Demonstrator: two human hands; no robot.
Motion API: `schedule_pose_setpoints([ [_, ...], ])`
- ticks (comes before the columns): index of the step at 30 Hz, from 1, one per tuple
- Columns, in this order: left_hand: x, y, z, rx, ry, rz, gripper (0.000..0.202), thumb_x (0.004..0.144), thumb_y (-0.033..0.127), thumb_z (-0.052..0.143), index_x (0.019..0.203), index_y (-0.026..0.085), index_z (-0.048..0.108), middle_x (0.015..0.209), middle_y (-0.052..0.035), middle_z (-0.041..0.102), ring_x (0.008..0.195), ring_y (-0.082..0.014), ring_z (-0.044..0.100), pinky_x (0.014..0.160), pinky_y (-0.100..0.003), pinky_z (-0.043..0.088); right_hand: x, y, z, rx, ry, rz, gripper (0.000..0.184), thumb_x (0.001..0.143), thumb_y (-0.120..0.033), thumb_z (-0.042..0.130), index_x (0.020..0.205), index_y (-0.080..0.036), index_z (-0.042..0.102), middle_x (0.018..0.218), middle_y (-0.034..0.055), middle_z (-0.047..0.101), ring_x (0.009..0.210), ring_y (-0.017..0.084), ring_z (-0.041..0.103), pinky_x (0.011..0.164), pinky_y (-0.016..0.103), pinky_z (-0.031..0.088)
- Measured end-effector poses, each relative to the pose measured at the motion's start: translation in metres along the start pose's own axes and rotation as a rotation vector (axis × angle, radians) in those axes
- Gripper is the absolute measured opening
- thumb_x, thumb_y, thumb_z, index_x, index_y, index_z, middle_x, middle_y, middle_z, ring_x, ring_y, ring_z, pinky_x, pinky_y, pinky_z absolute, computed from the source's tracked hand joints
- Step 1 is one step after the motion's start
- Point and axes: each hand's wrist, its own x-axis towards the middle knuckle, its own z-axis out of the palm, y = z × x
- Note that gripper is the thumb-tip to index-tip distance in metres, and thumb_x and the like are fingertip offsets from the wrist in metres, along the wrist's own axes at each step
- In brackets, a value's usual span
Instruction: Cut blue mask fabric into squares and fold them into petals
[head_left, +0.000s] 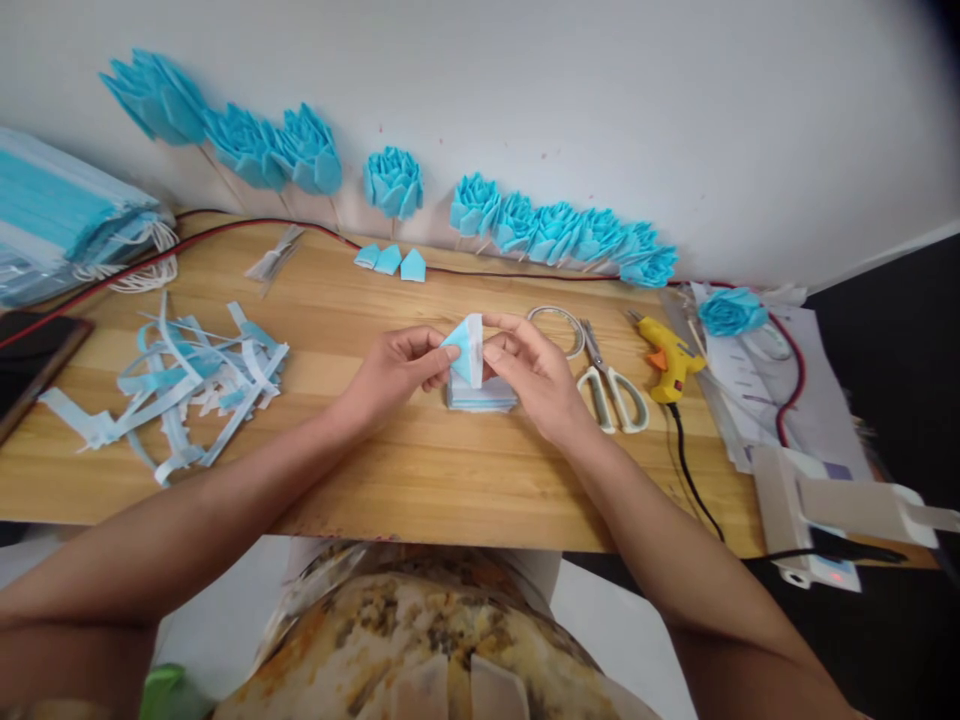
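Between my two hands is a small folded piece of blue and white fabric [466, 352], its pointed blue side to the left and a white strip along its right edge. My left hand [401, 368] pinches the blue point between thumb and fingers. At the white edge, my right hand [534, 372] grips it with thumb and fingertips. Just below lies a stack of blue and white fabric pieces [481, 398], partly hidden by the hands. Farther back, three folded blue petals [412, 266] rest in a row on the wooden table [360, 490].
Scissors [611, 385], a roll of tape [556, 330] and a yellow glue gun [667, 358] lie to the right. Cut strips [187, 380] are heaped at left, near a phone [37, 360] and packed masks [67, 210]. Several blue fabric flowers [394, 182] lean against the wall.
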Motion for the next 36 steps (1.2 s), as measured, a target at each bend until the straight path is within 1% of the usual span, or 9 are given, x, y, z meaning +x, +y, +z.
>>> schedule_pose_setpoints([
  [3,0.0011,-0.0009,0.0003,-0.01,0.038,0.006,0.027,0.077,0.036,0.074,0.065,0.016,0.061,0.056,0.0023,0.058,0.051,-0.0075,0.047,0.053,-0.021,0.039,0.0004,0.0002,0.001,0.005,-0.006,-0.003,0.022,0.084,-0.034,0.066,0.099,-0.023,0.054,0.072,-0.0039,0.061,0.067,0.012,0.058,0.064,0.027,0.046],
  [6,0.0013,-0.0014,0.0003,-0.01,0.058,0.019,0.028,0.077,0.036,0.074,0.064,0.016,0.061,0.056,0.0021,0.058,0.051,-0.0077,0.047,0.053,-0.022,0.039,0.0003,-0.0001,0.0028,-0.108,0.006,-0.027,0.016,0.083,-0.032,0.066,0.085,-0.022,0.055,0.071,-0.0033,0.058,0.066,0.011,0.055,0.063,0.027,0.044],
  [9,0.0008,-0.001,0.0007,-0.009,0.059,0.032,0.027,0.079,0.036,0.073,0.064,0.016,0.061,0.056,0.002,0.058,0.052,-0.0077,0.047,0.054,-0.022,0.039,-0.0003,-0.001,0.0048,-0.222,0.039,-0.053,0.013,0.081,-0.03,0.067,0.083,-0.02,0.059,0.071,-0.003,0.057,0.064,0.01,0.051,0.061,0.026,0.042],
  [12,0.0005,-0.0007,0.0014,-0.003,0.049,0.036,0.026,0.079,0.035,0.072,0.064,0.016,0.062,0.056,0.002,0.058,0.052,-0.0078,0.047,0.054,-0.022,0.039,-0.0008,-0.0013,0.0059,-0.264,0.029,-0.058,0.011,0.08,-0.028,0.066,0.08,-0.019,0.06,0.07,-0.0029,0.058,0.062,0.009,0.05,0.061,0.026,0.042],
  [28,-0.0016,0.0043,0.0028,0.036,0.058,0.012,0.028,0.078,0.037,0.072,0.064,0.017,0.061,0.058,0.0021,0.058,0.053,-0.0082,0.047,0.056,-0.022,0.041,-0.0008,-0.0016,0.0055,-0.288,-0.002,-0.038,0.012,0.079,-0.027,0.065,0.072,-0.02,0.058,0.069,-0.002,0.06,0.063,0.011,0.053,0.062,0.027,0.045],
  [31,-0.0009,0.0029,0.002,0.041,0.046,0.017,0.029,0.078,0.038,0.073,0.064,0.016,0.06,0.057,0.002,0.058,0.052,-0.0079,0.047,0.054,-0.022,0.04,-0.0002,-0.0014,0.005,-0.232,0.011,-0.024,0.011,0.079,-0.028,0.066,0.08,-0.021,0.059,0.071,-0.0019,0.061,0.066,0.012,0.055,0.064,0.027,0.045],
  [32,-0.0008,0.0025,0.0018,0.039,0.041,0.015,0.029,0.078,0.038,0.073,0.064,0.016,0.06,0.057,0.002,0.058,0.052,-0.0078,0.047,0.054,-0.022,0.04,0.0001,-0.0015,0.0047,-0.188,0.019,-0.011,0.014,0.08,-0.03,0.066,0.088,-0.021,0.059,0.072,-0.0022,0.062,0.067,0.012,0.056,0.064,0.028,0.045],
  [34,-0.0008,0.0022,0.0018,0.035,0.033,0.008,0.03,0.078,0.038,0.073,0.063,0.016,0.06,0.056,0.0022,0.057,0.051,-0.0074,0.047,0.053,-0.021,0.04,0.0005,-0.0023,0.0039,-0.093,0.03,0.021,0.03,0.082,-0.033,0.066,0.109,-0.023,0.056,0.071,-0.0035,0.062,0.066,0.013,0.057,0.062,0.028,0.045],
  [36,-0.001,0.0024,0.0023,0.04,0.028,0.005,0.03,0.078,0.037,0.073,0.063,0.016,0.059,0.056,0.0025,0.057,0.051,-0.0072,0.047,0.053,-0.021,0.039,0.0006,-0.0038,0.0031,-0.054,0.012,0.042,0.035,0.084,-0.036,0.064,0.116,-0.023,0.055,0.068,-0.0043,0.061,0.064,0.013,0.056,0.061,0.027,0.044],
])
